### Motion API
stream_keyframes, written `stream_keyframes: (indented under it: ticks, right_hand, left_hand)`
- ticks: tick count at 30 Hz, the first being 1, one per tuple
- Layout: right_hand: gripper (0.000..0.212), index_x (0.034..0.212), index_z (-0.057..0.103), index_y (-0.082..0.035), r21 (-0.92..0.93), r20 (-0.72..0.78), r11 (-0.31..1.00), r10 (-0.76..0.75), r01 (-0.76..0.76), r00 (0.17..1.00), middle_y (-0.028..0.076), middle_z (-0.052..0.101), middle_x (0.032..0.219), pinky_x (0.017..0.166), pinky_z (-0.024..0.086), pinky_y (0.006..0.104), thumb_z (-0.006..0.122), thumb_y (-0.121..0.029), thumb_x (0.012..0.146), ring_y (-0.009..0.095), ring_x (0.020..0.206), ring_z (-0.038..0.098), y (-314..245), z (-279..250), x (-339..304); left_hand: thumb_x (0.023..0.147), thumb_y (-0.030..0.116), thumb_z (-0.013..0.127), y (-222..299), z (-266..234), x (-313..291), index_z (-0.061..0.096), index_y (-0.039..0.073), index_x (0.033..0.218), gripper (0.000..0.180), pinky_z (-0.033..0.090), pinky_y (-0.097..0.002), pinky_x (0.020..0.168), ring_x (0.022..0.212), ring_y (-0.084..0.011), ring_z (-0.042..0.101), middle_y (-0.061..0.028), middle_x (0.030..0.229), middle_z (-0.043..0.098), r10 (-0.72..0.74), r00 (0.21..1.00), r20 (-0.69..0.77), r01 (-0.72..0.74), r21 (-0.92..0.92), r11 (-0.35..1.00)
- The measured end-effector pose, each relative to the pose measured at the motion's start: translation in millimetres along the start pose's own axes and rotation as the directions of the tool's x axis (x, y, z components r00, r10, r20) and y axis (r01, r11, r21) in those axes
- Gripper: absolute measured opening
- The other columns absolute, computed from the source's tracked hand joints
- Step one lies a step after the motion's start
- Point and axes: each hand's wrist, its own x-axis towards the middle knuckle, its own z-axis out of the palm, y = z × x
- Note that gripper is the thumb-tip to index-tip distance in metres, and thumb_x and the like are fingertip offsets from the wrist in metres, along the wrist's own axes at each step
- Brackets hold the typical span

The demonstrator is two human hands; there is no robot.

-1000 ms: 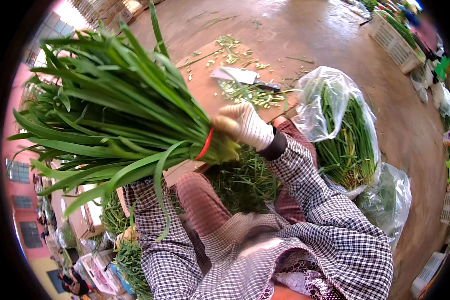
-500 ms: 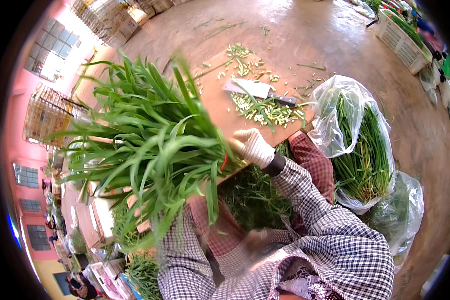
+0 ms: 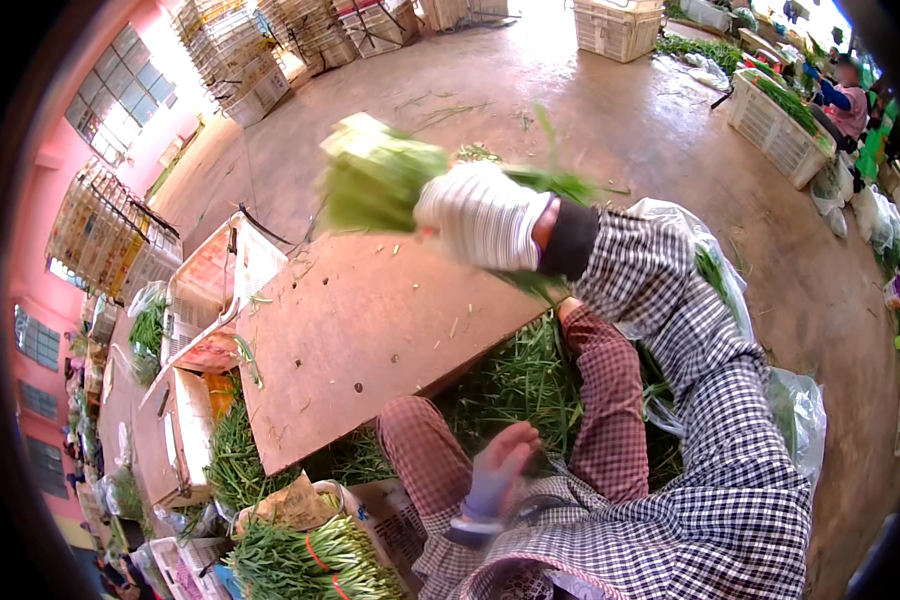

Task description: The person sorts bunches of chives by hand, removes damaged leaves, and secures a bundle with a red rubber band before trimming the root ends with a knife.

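My right hand (image 3: pixel 480 215), in a white knitted glove, is closed around a bunch of long-leaved greens (image 3: pixel 380 175) above the far part of the board. The bunch is blurred; its pale stem ends point left, and leaves trail to the right behind the glove. Under it lies a brown board (image 3: pixel 350 330) with small holes and a few green scraps. My left hand (image 3: pixel 505 465) hovers over my lap, slightly blurred, its fingers extended and nothing visible in them. Chopped bits (image 3: pixel 478 153) peek out beyond the bunch. The knife seen earlier is hidden.
Loose greens (image 3: pixel 520 380) lie below the board between my knees. A basket with banded green bundles (image 3: pixel 315 560) stands at the near left. Plastic bags (image 3: pixel 798 410) rest at my right. Crates (image 3: pixel 255 265) stand left; a person (image 3: pixel 848 100) sits far right.
The bunch has swung round in my right hand: leaves pointed left before, now the stem ends do. My right hand has moved up and away. My left hand shows more clearly over my lap.
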Motion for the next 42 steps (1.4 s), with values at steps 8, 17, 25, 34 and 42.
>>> stream_keyframes:
  ticks: [8, 17, 25, 34, 42]
  right_hand:
    - [0.015, 0.068, 0.062, -0.001, 0.588, 0.683, 0.344, 0.274, -0.732, 0.677, 0.014, 0.054, 0.058, 0.053, 0.045, 0.0314, 0.064, -0.010, 0.080, 0.025, 0.050, 0.052, -66.1, -140.7, -27.1]
    - [0.022, 0.067, 0.061, -0.003, 0.031, 0.415, 0.911, 0.363, -0.412, 0.834, 0.016, 0.055, 0.059, 0.054, 0.047, 0.0404, 0.062, -0.021, 0.080, 0.034, 0.056, 0.057, 23.7, -162.0, -85.5]
    - [0.009, 0.080, 0.066, 0.002, 0.686, 0.450, 0.359, 0.474, -0.633, 0.757, 0.015, 0.057, 0.066, 0.060, 0.047, 0.0343, 0.068, -0.006, 0.078, 0.025, 0.062, 0.059, -89.0, -137.2, -25.7]
    - [0.051, 0.071, 0.057, 0.000, 0.732, 0.680, -0.030, 0.090, -0.681, 0.727, -0.003, 0.044, 0.059, 0.051, 0.033, 0.0257, 0.058, -0.046, 0.096, 0.006, 0.058, 0.038, -166.6, -62.9, -2.2]
    - [0.023, 0.079, 0.067, 0.000, 0.545, 0.701, 0.309, 0.343, -0.779, 0.626, 0.015, 0.058, 0.063, 0.052, 0.042, 0.0354, 0.063, -0.020, 0.090, 0.026, 0.054, 0.054, -112.2, 1.6, -60.0]
  left_hand:
    - [0.096, 0.015, 0.058, 6.1, -9.6, 34.0, 0.055, 0.000, 0.123, 0.031, 0.047, -0.0278, 0.090, 0.100, -0.0131, 0.060, -0.0072, 0.113, 0.063, 0.204, 0.975, 0.087, -0.218, 0.205, 0.954]
    - [0.095, 0.026, 0.063, -43.1, -2.0, 10.1, 0.054, 0.002, 0.127, 0.041, 0.052, -0.0318, 0.090, 0.100, -0.0186, 0.064, -0.0080, 0.112, 0.064, -0.065, 0.992, 0.106, 0.046, 0.173, 0.984]
    - [0.087, 0.074, 0.039, 65.4, 12.1, 77.5, 0.029, 0.002, 0.147, 0.094, 0.041, -0.0465, 0.106, 0.126, -0.0299, 0.049, -0.0180, 0.143, 0.044, 0.290, 0.883, 0.370, 0.080, -0.726, 0.683]
    - [0.093, 0.051, 0.054, 71.3, -60.8, 55.2, 0.051, 0.003, 0.133, 0.063, 0.045, -0.0442, 0.104, 0.115, -0.0255, 0.058, -0.0119, 0.130, 0.058, 0.625, 0.781, 0.001, -0.402, -0.764, 0.504]
    - [0.093, 0.057, 0.048, 134.3, -95.9, 69.0, 0.041, 0.003, 0.140, 0.072, 0.041, -0.0520, 0.105, 0.124, -0.0352, 0.050, -0.0168, 0.142, 0.045, 0.776, 0.626, 0.073, -0.309, -0.891, 0.333]
